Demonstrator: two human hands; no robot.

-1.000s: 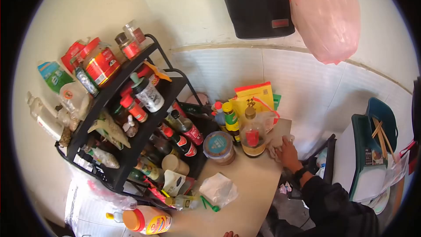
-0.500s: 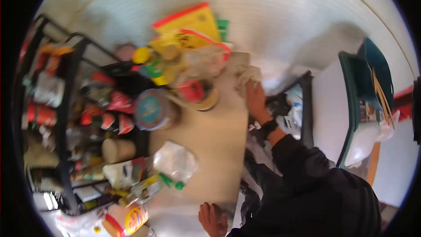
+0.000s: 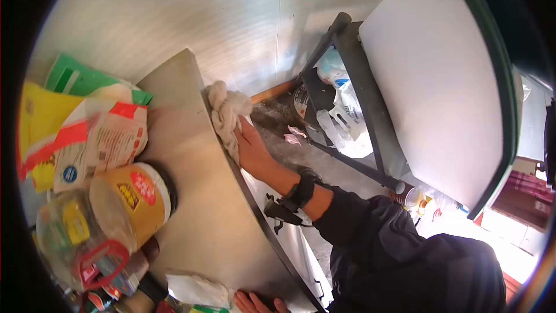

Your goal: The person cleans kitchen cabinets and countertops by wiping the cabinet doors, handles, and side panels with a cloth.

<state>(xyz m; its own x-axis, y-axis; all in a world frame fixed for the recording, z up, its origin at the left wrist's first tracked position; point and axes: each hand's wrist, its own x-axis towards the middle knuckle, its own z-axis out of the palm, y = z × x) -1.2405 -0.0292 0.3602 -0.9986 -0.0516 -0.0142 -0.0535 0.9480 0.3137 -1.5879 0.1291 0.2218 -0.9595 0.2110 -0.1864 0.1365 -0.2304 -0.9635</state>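
Observation:
My right hand [image 3: 255, 149] is closed on a crumpled off-white cloth [image 3: 225, 113], pressing it along the side edge of the metal table [image 3: 194, 197]. The cloth hangs partly over that edge. At the bottom of the view, my left hand [image 3: 259, 303] lies on the tabletop with fingers stretched out and only partly in frame. Beside it is a white plastic packet [image 3: 197, 290]. A tub with a yellow label [image 3: 134, 200] stands at the left, next to a clear jar with a red ring [image 3: 69, 235].
Yellow and red bags [image 3: 101, 139] and a green bag [image 3: 87, 78] lean at the table's far left. Right of the table, a dark-framed rack [image 3: 370, 98] holds plastic bags [image 3: 347, 110], with a large white panel [image 3: 440, 75] above. Pink scraps [image 3: 295, 134] lie on the floor.
My view has swung right and closer to the table's end. My right hand, still holding the cloth, has gone from the tabletop corner to the side edge. My left hand remains on the table.

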